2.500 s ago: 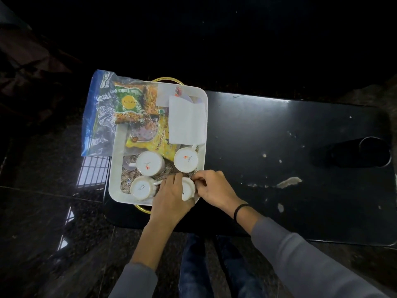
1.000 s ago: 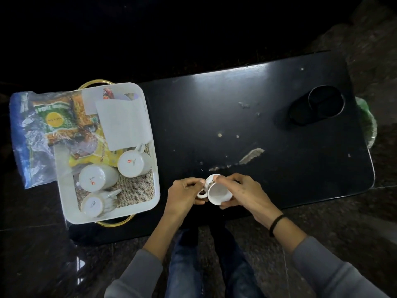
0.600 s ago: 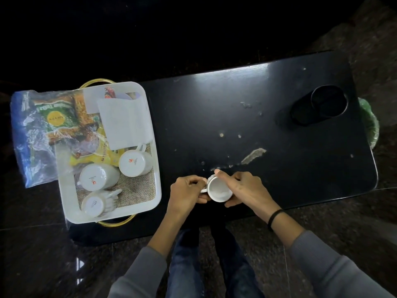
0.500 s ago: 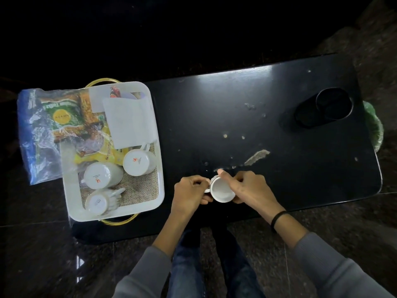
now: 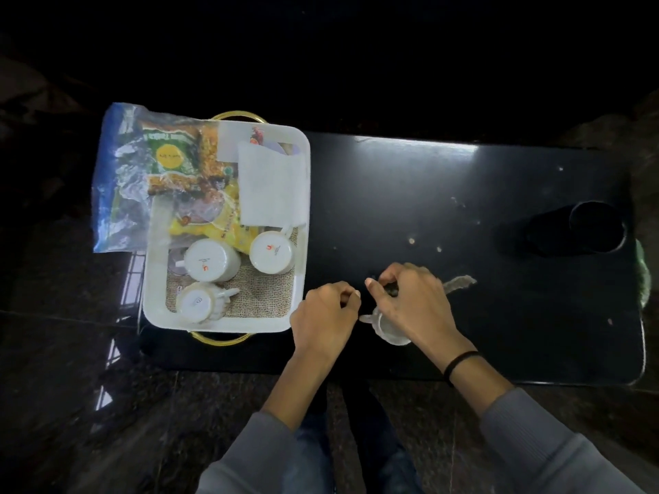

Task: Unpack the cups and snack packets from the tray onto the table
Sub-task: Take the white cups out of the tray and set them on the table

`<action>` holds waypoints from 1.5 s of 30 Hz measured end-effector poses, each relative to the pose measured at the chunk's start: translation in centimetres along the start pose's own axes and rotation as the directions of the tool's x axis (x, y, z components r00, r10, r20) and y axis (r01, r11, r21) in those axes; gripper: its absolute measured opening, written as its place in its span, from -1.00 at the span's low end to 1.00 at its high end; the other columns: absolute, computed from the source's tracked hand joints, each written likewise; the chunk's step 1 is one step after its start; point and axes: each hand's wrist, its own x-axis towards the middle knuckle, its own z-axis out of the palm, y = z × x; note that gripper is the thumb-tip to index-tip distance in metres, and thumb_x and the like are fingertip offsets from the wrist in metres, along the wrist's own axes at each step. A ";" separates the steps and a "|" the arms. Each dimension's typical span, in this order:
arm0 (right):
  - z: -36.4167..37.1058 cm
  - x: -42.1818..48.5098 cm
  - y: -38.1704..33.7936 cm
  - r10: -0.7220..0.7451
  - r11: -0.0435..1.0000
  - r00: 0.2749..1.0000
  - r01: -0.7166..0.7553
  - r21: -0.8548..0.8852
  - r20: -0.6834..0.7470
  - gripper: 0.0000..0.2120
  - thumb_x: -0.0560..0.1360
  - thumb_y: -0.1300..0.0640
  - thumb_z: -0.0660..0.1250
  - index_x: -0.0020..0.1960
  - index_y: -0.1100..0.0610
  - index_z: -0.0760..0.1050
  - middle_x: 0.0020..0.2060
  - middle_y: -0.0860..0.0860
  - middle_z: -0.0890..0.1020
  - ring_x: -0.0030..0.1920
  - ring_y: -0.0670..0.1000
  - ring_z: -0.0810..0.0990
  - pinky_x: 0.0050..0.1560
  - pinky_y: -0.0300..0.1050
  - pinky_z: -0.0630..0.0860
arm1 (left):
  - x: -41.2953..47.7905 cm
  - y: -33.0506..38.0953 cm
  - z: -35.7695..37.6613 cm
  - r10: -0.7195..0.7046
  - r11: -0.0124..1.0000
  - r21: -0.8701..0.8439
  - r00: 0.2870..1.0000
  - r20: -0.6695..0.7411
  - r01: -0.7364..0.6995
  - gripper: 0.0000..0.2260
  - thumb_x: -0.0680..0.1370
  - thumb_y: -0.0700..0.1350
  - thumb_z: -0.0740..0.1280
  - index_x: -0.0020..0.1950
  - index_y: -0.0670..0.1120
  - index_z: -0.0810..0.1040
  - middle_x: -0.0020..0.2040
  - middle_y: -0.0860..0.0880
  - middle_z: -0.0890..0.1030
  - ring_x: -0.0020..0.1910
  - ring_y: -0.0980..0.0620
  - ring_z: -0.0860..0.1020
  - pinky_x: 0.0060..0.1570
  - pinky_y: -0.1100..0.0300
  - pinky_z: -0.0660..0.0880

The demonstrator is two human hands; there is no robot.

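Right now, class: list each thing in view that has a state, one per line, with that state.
Cup on table: upright, under the right hand.
Three cups in tray: upside down, not unpacked.
Snack packets: sealed, overhanging the tray.
Tray: partly unpacked.
Left hand: curled, empty.
Right hand: over the cup; grip unclear.

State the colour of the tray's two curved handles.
Gold, or brassy yellow. The tray handles show best in the head view, one at each short end.

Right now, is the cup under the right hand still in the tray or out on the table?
Out. The cup sits on the black table, right of the tray.
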 end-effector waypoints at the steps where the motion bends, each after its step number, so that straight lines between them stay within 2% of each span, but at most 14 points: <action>1: 0.1 0.1 -0.9 -0.035 0.999 0.999 0.035 0.000 0.006 -0.69 0.57 -0.14 0.31 0.02 0.09 0.64 -0.05 0.03 0.68 0.06 0.11 0.58 0.14 0.05 0.50 | -0.1 -0.3 -0.6 -0.012 1.000 -0.016 1.000 -0.021 0.011 -0.80 0.60 0.15 0.27 0.07 0.16 0.66 -0.07 0.17 0.71 -0.07 0.05 0.66 -0.18 0.16 0.47; 6: 1.1 0.5 -5.9 -0.166 0.984 0.984 0.161 0.073 0.069 -0.76 0.56 -0.08 0.35 -0.04 0.08 0.63 -0.10 -0.02 0.70 0.02 0.02 0.60 0.07 0.02 0.57 | -0.4 -3.1 -4.1 -0.095 0.989 -0.120 0.989 -0.113 0.081 -0.81 0.58 0.15 0.29 0.05 0.17 0.66 -0.08 0.16 0.72 -0.06 0.08 0.65 -0.21 0.17 0.43; 12: 3.7 0.7 -12.2 -0.350 0.934 0.920 0.329 0.138 0.178 -0.85 0.55 -0.01 0.37 -0.06 0.07 0.62 -0.16 -0.03 0.70 -0.12 0.02 0.66 -0.07 0.04 0.64 | -1.2 -8.8 -8.2 -0.116 0.961 -0.275 0.941 -0.317 0.026 -0.86 0.58 -0.05 0.38 0.10 0.09 0.69 -0.02 0.10 0.73 -0.01 0.06 0.65 0.00 0.06 0.59; 14: 4.8 0.8 -13.8 -0.404 0.914 0.888 0.383 0.136 0.217 -0.87 0.55 0.04 0.36 -0.02 0.07 0.64 -0.15 0.02 0.72 -0.12 0.06 0.68 -0.07 0.04 0.64 | -1.5 -10.5 -9.0 -0.089 0.970 -0.244 0.895 -0.436 -0.022 -0.84 0.55 -0.16 0.42 0.10 0.01 0.70 0.00 0.03 0.72 0.02 0.00 0.64 -0.01 0.05 0.58; 16: 5.9 0.7 -14.9 -0.436 0.900 0.863 0.419 0.122 0.254 -0.86 0.57 0.08 0.34 0.05 0.08 0.64 -0.12 0.06 0.73 -0.10 0.09 0.68 -0.06 0.03 0.64 | -1.7 -11.8 -9.2 -0.011 0.988 -0.133 0.841 -0.540 -0.072 -0.80 0.50 -0.25 0.47 0.10 -0.08 0.69 0.04 -0.04 0.70 0.09 -0.10 0.62 0.05 -0.01 0.53; 18: 7.1 0.6 -15.8 -0.455 0.889 0.843 0.445 0.102 0.288 -0.81 0.58 0.10 0.32 0.15 0.08 0.61 -0.05 0.10 0.72 -0.01 0.12 0.67 -0.01 0.02 0.62 | -1.9 -12.9 -9.3 0.016 0.999 -0.027 0.815 -0.580 -0.039 -0.67 0.45 -0.24 0.53 0.19 -0.11 0.63 0.12 -0.05 0.67 0.17 -0.11 0.59 0.12 0.03 0.45; 22: 8.7 0.7 -16.4 -0.440 0.895 0.830 0.435 0.095 0.344 -0.66 0.58 0.21 0.30 0.34 0.07 0.54 0.06 0.17 0.70 0.06 0.16 0.66 0.09 -0.01 0.59 | -1.8 -14.4 -9.0 -0.139 0.990 -0.076 0.853 -0.504 0.117 -0.40 0.43 -0.05 0.55 0.41 -0.16 0.44 0.26 -0.11 0.58 0.29 -0.13 0.51 0.18 0.00 0.43; 25: 9.3 1.0 -16.5 -0.413 0.910 0.835 0.398 0.120 0.364 -0.62 0.59 0.24 0.31 0.40 0.09 0.51 0.11 0.17 0.68 0.13 0.14 0.65 0.18 0.02 0.58 | -1.4 -15.3 -8.5 -0.178 0.983 -0.123 0.898 -0.403 0.139 -0.34 0.44 -0.02 0.54 0.46 -0.12 0.37 0.27 -0.09 0.53 0.27 -0.12 0.50 0.10 -0.02 0.49; 29: 9.5 1.4 -16.2 -0.392 0.920 0.847 0.364 0.146 0.358 -0.69 0.60 0.21 0.32 0.33 0.10 0.56 0.15 0.10 0.68 0.16 0.09 0.63 0.22 0.02 0.56 | -0.9 -16.0 -8.3 -0.164 0.986 -0.091 0.909 -0.384 0.140 -0.31 0.41 -0.02 0.56 0.47 -0.05 0.35 0.28 -0.04 0.51 0.23 -0.10 0.52 -0.03 -0.04 0.54; 33: 8.8 1.4 -15.6 -0.381 0.924 0.859 0.346 0.161 0.342 -0.81 0.61 0.19 0.32 0.19 0.11 0.62 0.04 0.08 0.70 0.02 0.06 0.67 0.08 -0.04 0.61 | -1.2 -15.8 -8.2 -0.111 0.992 -0.093 0.910 -0.400 0.080 -0.34 0.35 -0.04 0.58 0.40 -0.03 0.44 0.18 0.00 0.55 0.14 -0.07 0.55 -0.11 0.02 0.51; 36: 8.0 1.0 -15.0 -0.363 0.930 0.867 0.313 0.193 0.342 -0.81 0.61 0.19 0.32 0.17 0.10 0.64 0.06 0.04 0.70 0.04 0.01 0.67 0.08 -0.15 0.59 | -2.0 -15.2 -7.9 -0.088 0.993 -0.111 0.914 -0.397 0.047 -0.33 0.32 -0.06 0.59 0.39 -0.04 0.46 0.15 -0.02 0.56 0.10 -0.08 0.56 -0.12 0.04 0.51; 40: 6.3 -0.3 -13.5 -0.327 0.923 0.908 0.248 0.293 0.262 -0.83 0.60 0.14 0.35 0.14 0.07 0.67 0.02 -0.05 0.72 0.02 -0.10 0.66 -0.13 -0.55 0.45 | -2.8 -13.7 -7.8 -0.054 0.990 -0.144 0.913 -0.404 -0.005 -0.33 0.31 -0.06 0.62 0.37 -0.08 0.48 0.16 -0.05 0.59 0.10 -0.11 0.58 -0.05 0.01 0.54; 42: 5.3 -1.1 -12.5 -0.296 0.916 0.931 0.212 0.341 0.215 -0.86 0.59 0.11 0.35 0.07 0.05 0.68 -0.07 -0.09 0.72 -0.08 -0.18 0.66 -0.20 -0.56 0.44 | -3.2 -12.5 -7.6 -0.014 0.989 -0.143 0.914 -0.405 -0.048 -0.35 0.32 -0.05 0.62 0.36 -0.10 0.50 0.15 -0.05 0.61 0.10 -0.10 0.59 -0.04 -0.02 0.58; 45: 3.8 -2.0 -11.0 -0.253 0.903 0.955 0.175 0.393 0.156 -0.87 0.59 0.07 0.34 -0.03 0.05 0.66 -0.19 -0.11 0.72 -0.18 -0.18 0.66 -0.19 -0.45 0.52 | -4.1 -10.4 -7.3 0.031 0.985 -0.143 0.917 -0.397 -0.095 -0.39 0.35 0.01 0.60 0.35 -0.06 0.51 0.14 0.00 0.61 0.11 -0.03 0.59 -0.05 -0.01 0.59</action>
